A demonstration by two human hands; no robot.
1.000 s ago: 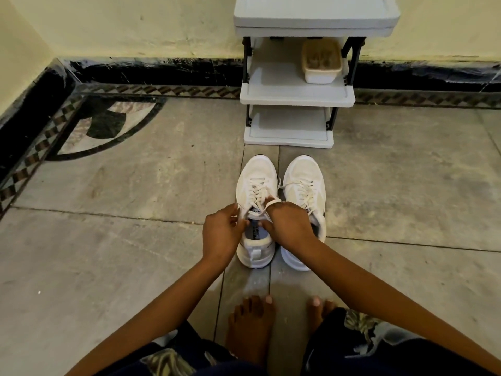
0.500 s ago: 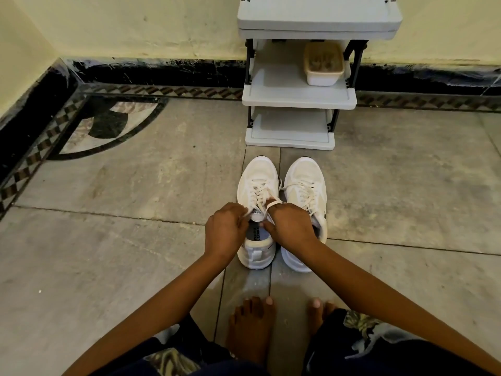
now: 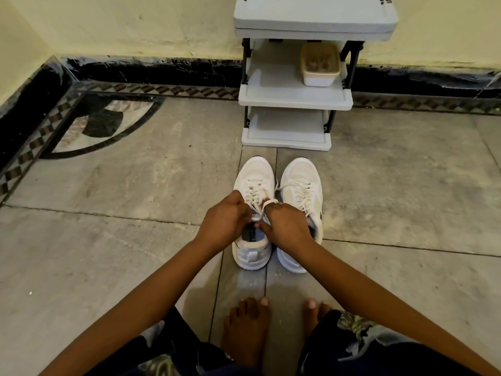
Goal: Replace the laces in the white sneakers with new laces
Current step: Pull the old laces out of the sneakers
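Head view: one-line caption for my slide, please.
The left hand and right hand pinch the lace of the left white sneaker, the other sneaker alongside, before a grey rack.

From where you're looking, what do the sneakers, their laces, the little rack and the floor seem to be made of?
White sneakers: probably matte synthetic leather with mesh; smooth pale panels, no shine.
Laces: flat woven fabric, judging by their soft kinks.
Rack: moulded grey plastic shelves, even dull sheen, on dark posts.
Floor: polished stone slabs, mottled grey with thin joints.
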